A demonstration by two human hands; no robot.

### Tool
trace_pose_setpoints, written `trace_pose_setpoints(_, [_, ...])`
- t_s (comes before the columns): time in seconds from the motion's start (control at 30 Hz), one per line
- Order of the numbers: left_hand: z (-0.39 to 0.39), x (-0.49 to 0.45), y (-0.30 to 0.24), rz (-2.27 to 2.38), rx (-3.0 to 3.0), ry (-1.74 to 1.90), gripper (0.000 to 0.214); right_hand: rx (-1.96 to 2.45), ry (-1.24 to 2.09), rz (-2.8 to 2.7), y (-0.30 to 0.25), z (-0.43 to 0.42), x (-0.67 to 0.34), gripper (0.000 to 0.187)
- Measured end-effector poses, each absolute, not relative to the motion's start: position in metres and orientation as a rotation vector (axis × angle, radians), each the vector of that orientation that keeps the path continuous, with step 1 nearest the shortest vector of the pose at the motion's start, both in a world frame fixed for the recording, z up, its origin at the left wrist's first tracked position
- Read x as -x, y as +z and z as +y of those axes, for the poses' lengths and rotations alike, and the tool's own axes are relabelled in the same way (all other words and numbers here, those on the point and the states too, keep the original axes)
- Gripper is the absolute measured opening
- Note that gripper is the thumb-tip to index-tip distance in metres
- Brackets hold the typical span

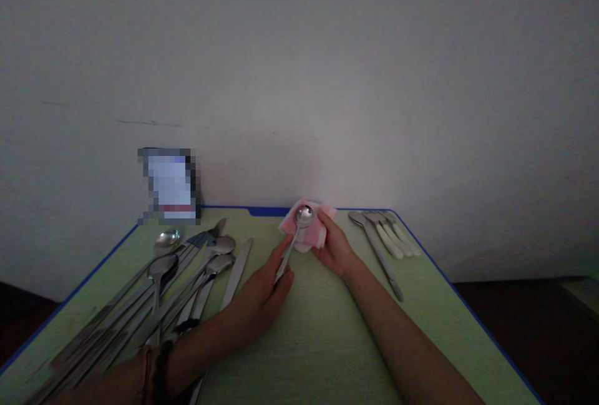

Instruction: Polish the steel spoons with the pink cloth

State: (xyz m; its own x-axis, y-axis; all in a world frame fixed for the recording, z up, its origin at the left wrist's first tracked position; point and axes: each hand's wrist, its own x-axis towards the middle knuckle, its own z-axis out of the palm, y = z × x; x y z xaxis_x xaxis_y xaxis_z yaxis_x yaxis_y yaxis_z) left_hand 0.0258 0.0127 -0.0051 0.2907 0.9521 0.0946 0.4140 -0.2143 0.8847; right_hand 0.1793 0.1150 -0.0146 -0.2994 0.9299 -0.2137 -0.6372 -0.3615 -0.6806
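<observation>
Tabletop (pixel 435 317) free nearside of forks (pixel 397 240); cutlery pile (pixel 163 266) blocks left; wall (pixel 299 80) behind.

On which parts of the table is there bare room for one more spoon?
Bare: the table between left forearm and right forearm, nearer than the pink cloth; also outside the right forearm, nearer than the white-handled forks. Crowded: the left, under the cutlery pile.

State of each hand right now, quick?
Left hand: closed, holding a spoon by its handle.
Right hand: closed, holding a pink-and-white cloth.
</observation>
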Motion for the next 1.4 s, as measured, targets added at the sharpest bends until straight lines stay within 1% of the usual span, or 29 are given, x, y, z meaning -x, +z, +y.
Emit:
trace_pose_setpoints(0.1, [0.0136,-0.0257,-0.0072,1.201,-1.756,0.882,0.057,0.736,1.858,-0.575,-0.0147,0.1141,-0.1789,0.021])
trace_pose_setpoints(0.23, [0.0157,-0.0259,-0.0095,1.146,-1.798,0.813,0.055,0.737,1.856,-0.592,-0.0142,0.1134,-0.1788,0.020])
trace_pose_setpoints(0.67, [0.0173,-0.0255,-0.0113,1.133,-1.867,0.787,0.054,0.774,1.847,-0.585,-0.0123,0.1115,-0.1783,0.020])
trace_pose_setpoints(0.93, [0.0145,-0.0266,-0.0057,1.262,-1.861,0.701,0.057,0.777,1.847,-0.593,-0.0147,0.1124,-0.1779,0.021])
trace_pose_setpoints(1.1, [0.0138,-0.0269,-0.0033,1.242,-1.856,0.819,0.054,0.790,1.834,-0.575,-0.0120,0.1117,-0.1767,0.019])
trace_pose_setpoints(1.23, [0.0134,-0.0275,-0.0043,1.270,-1.866,0.926,0.049,0.787,1.837,-0.580,-0.0117,0.1120,-0.1765,0.021])
trace_pose_setpoints(1.4, [0.0144,-0.0278,-0.0058,1.294,-1.828,0.954,0.053,0.756,1.849,-0.601,-0.0148,0.1130,-0.1778,0.020])
